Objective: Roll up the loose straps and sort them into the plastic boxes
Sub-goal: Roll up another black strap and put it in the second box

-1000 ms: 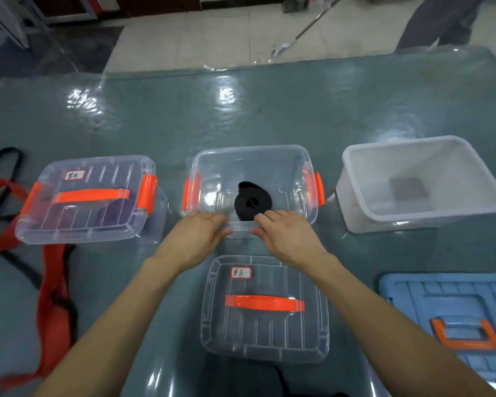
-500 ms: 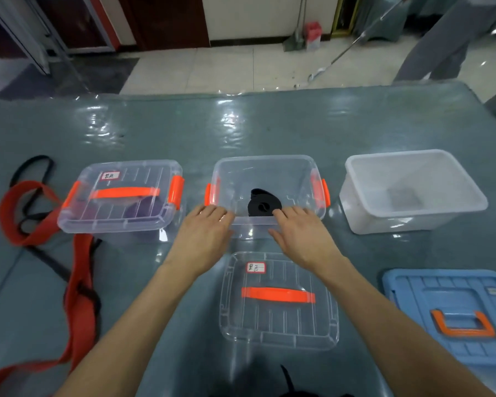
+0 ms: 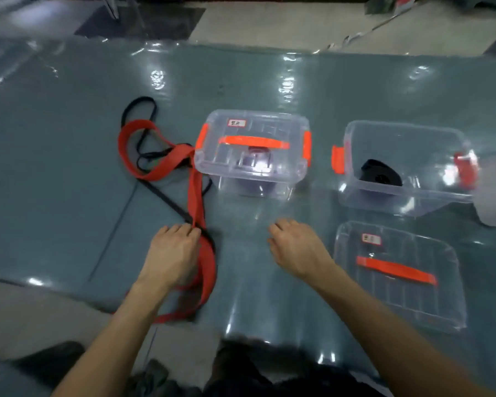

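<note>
left hand [image 3: 173, 250] lies knuckles-up, fingertips against the long red flat webbing strap [image 3: 196, 196]; whether it pinches it i cannot tell. right hand [image 3: 295, 247] hangs loosely curled just beside, holding nothing. the strap sprawls left of the lidded clear plastic box [image 3: 269, 130], tangled with a thin black strap [image 3: 163, 200]. best to free the red one first, find an end, then roll it tight and flat.
</note>
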Motion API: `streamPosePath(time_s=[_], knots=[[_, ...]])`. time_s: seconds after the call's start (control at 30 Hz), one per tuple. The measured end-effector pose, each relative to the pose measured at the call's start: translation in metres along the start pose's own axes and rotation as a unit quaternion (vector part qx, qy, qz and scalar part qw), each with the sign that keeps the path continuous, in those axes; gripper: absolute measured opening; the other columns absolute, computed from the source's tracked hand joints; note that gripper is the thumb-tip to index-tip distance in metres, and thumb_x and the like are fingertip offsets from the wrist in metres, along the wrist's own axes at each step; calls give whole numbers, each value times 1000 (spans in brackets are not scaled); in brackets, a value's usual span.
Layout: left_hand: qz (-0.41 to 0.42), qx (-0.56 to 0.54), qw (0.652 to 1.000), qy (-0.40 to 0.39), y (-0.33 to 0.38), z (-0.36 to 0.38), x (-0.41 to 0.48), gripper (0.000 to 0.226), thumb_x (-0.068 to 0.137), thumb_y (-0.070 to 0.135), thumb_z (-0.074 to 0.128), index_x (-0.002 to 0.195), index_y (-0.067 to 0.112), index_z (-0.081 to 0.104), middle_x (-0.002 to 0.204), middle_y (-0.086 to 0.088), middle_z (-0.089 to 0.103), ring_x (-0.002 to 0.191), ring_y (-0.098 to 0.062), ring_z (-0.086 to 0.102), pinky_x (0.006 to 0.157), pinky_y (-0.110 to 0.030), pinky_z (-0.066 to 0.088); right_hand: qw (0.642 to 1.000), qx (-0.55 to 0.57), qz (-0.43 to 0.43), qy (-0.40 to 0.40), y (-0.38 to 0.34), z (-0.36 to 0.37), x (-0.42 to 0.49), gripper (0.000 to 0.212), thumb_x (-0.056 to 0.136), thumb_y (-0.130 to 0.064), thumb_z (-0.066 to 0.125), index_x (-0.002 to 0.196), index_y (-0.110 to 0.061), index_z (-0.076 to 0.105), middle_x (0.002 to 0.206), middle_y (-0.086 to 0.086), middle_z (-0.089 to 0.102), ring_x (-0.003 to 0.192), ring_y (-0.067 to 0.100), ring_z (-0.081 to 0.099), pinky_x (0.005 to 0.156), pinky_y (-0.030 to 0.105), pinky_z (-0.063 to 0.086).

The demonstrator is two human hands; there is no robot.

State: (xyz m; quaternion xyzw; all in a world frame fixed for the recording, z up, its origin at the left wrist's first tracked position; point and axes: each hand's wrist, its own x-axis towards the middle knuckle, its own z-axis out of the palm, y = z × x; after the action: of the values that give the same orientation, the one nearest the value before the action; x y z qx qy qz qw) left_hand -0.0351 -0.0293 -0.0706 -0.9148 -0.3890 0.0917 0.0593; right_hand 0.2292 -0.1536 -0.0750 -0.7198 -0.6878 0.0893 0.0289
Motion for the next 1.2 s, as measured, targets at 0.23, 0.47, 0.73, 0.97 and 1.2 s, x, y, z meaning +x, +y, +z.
streamPosePath(time_s=[0.23,0.47,0.73,0.97,1.2], knots=[[-7,-2,998,-63,-108,27,-28,25,96,23,69,118,14,74,111,-11,75,104,-37,73,90,-45,53,998,39,36,-39,-115,39,68,32,107,-41,48,121,-15,61,118,8,67,110,34,66,87,44,53],[-18,-100,991,-90,-142,76,-4,30,104,32,59,129,19,69,125,-7,74,115,-34,70,96,-41,54,974,149,145,-88,-159,77,120,68,95,-55,67,142,-10,49,134,14,61,121,38,60,97,47,54],[-327,-750,542,-194,-104,104,61,27,110,30,64,115,4,64,104,-23,75,79,-26,75,74,-35,66,940,265,205,-64,-133,87,112,31,101,-20,63,130,-11,60,111,19,75,104,43,67,87,45,54],[-342,-763,511,-200,-69,99,107,19,107,25,67,93,12,67,80,-7,66,68,-18,62,62,-32,56,903,360,232,-40,-129,86,99,32,98,-18,71,130,-18,67,116,6,78,107,27,71,94,38,54],[-325,-807,461,-174,-90,107,90,11,106,9,67,114,2,71,96,-14,75,77,-22,72,67,-31,63,882,394,256,-40,-119,84,96,10,98,-25,72,104,-17,74,94,0,78,90,22,74,85,42,60]])
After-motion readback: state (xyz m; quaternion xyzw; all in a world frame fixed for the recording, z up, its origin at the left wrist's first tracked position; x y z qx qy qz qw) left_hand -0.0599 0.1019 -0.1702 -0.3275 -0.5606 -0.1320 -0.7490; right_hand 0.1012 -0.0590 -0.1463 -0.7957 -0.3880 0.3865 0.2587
